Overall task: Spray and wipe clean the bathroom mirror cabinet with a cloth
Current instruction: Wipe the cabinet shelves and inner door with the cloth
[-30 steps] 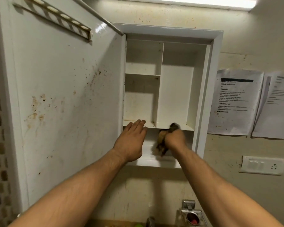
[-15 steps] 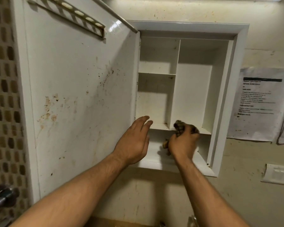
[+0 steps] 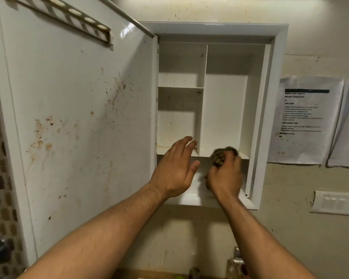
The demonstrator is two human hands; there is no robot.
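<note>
Cabinet door (image 3: 79,117) hangs wide open on the left. It's the biggest thing here, its inner face speckled w/ brown stains, esp. mid and toward the left edge, and it looks unwiped.

The cabinet (image 3: 270,97) is a white box set in the wall. Shelves are bare, w/ an upright divider down the middle and grime along the left compartment's shelf. Printed sheets (image 3: 304,119) are stuck on the wall to its right.

Left hand (image 3: 175,170) has fingers straight and spread, holding nothing. It's up by the front edge of the middle shelf, near the divider's foot; can't tell if it touches.

Right hand (image 3: 225,176) is a fist curled tight round the cloth (image 3: 223,156), a dark mottled wad poking out above the knuckles. The cloth is at the front edge of the middle shelf, right compartment side. The hand itself is in the bottom compartment, toward its right wall, and is blurred.

Step in hand, I'd say: wiping the inside, low shelves, right side. No spray bottle in sight.

Next move prob. calls for:
- running the cloth along that shelf edge toward the left corner where the grime is, w/ firm pressure;
- then the door's inner face, which likely wants spray first.
</note>
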